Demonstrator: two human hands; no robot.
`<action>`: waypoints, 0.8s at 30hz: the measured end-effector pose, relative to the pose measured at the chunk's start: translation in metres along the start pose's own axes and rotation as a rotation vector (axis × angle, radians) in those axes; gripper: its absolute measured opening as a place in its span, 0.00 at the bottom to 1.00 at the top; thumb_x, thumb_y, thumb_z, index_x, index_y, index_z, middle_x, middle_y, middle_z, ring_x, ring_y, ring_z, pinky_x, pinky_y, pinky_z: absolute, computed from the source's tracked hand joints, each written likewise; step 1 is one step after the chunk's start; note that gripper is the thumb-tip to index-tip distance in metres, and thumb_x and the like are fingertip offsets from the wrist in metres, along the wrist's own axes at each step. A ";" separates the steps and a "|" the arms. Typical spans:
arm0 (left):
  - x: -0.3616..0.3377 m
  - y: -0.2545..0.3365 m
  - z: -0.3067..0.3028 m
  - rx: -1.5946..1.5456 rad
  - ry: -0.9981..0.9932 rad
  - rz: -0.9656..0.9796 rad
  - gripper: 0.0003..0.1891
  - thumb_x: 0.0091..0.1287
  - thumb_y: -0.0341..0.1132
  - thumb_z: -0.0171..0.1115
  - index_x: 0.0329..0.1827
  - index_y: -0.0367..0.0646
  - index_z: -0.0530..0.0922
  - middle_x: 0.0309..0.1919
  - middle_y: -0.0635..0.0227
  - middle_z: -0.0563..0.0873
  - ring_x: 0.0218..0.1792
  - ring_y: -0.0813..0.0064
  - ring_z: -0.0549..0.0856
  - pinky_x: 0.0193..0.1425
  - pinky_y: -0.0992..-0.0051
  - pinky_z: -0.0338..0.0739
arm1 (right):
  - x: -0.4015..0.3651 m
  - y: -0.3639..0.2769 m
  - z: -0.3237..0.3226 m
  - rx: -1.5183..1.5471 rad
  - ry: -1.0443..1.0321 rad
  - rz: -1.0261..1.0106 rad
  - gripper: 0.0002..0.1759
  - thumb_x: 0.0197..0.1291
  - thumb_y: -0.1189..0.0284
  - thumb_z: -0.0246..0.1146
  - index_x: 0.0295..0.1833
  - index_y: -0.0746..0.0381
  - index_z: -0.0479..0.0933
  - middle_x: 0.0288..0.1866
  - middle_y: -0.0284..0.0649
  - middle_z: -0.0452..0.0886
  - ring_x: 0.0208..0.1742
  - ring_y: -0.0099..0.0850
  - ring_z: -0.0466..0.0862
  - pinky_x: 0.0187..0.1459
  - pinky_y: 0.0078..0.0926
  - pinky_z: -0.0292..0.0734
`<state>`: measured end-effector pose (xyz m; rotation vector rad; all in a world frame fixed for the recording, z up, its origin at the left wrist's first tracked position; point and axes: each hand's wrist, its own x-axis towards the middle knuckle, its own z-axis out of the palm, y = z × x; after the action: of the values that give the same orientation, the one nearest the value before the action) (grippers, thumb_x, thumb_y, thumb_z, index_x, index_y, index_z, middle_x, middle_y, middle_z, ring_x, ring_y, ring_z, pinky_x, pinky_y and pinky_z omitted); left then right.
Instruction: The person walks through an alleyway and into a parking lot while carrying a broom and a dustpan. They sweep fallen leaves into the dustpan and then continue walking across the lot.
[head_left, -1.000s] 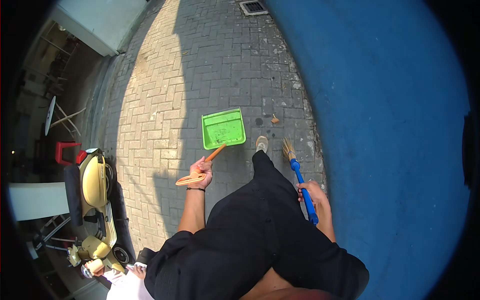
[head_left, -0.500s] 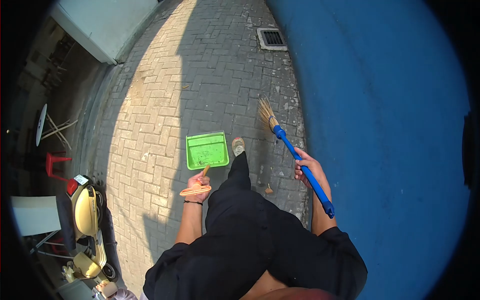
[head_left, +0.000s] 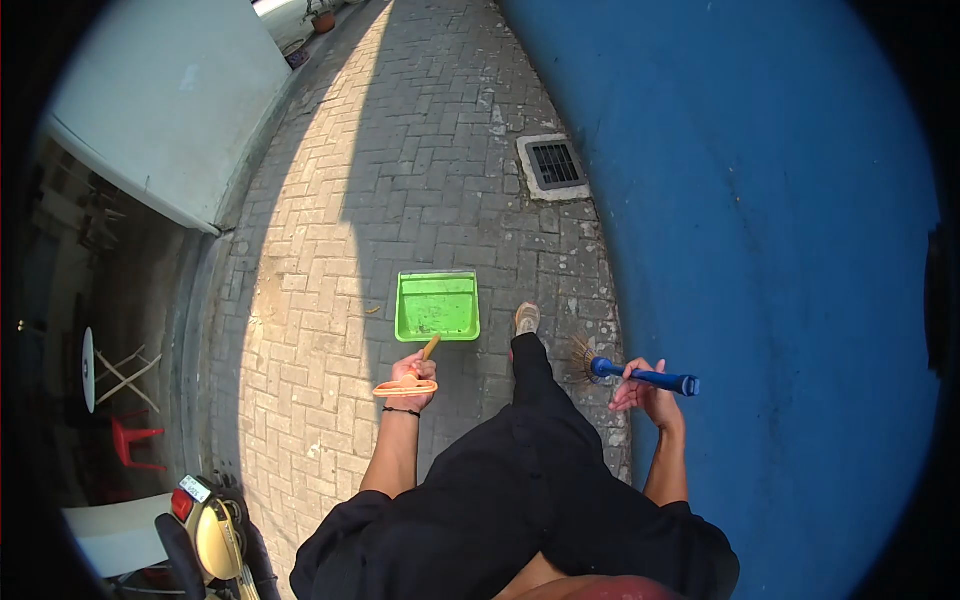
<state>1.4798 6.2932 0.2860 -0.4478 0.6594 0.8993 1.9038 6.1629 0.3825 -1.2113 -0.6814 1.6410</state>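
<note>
My left hand (head_left: 412, 368) is wrapped round the handle of a green dustpan (head_left: 438, 310), with the handle's flat orange end jutting toward me. The pan points forward over the paving and has dark specks in it. On the other side, my right hand (head_left: 652, 398) grips a hand broom (head_left: 655, 379) by its blue handle, with some fingers loosely spread. Its straw bristles (head_left: 583, 357) point left and away from me, foreshortened, near the foot of the blue wall. The dustpan and broom are apart.
A blue wall (head_left: 760, 250) runs along my right, with a drain grate (head_left: 556, 165) beside its base. Brick paving (head_left: 430, 200) stretches ahead. To my left are a parked yellow scooter (head_left: 217, 540), a red stool (head_left: 135, 440) and a folding round table (head_left: 89, 370).
I have walked forward; the drain grate is nearer and the scooter has slid back. The broom has swung from slanting forward to nearly level across. The dustpan stays in my left hand.
</note>
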 end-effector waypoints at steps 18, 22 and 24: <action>0.409 0.267 0.444 -0.185 -0.004 0.107 0.06 0.65 0.26 0.50 0.32 0.37 0.63 0.15 0.75 0.65 0.13 0.86 0.64 0.15 0.89 0.62 | 0.709 -0.392 -0.001 -1.236 -0.250 -0.069 0.22 0.60 0.56 0.59 0.25 0.65 0.72 0.20 0.38 0.72 0.25 0.29 0.71 0.30 0.31 0.66; 0.532 0.359 0.530 -0.053 0.028 0.133 0.07 0.66 0.29 0.49 0.42 0.33 0.66 0.14 0.76 0.66 0.14 0.86 0.66 0.17 0.89 0.64 | 0.854 -0.458 0.004 -0.993 0.069 -0.083 0.19 0.61 0.65 0.59 0.20 0.64 0.70 0.20 0.32 0.71 0.25 0.21 0.69 0.29 0.25 0.64; 0.591 0.399 0.579 -0.043 0.096 0.138 0.14 0.67 0.30 0.48 0.51 0.29 0.65 0.13 0.77 0.66 0.14 0.86 0.68 0.18 0.89 0.65 | 0.921 -0.493 0.004 -0.978 0.100 -0.162 0.19 0.61 0.66 0.59 0.20 0.64 0.70 0.19 0.32 0.72 0.25 0.21 0.69 0.29 0.24 0.64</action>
<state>1.6076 7.2025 0.2606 -0.4911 0.7672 1.0285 2.0265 7.1997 0.4323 -1.8203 -1.5667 1.0836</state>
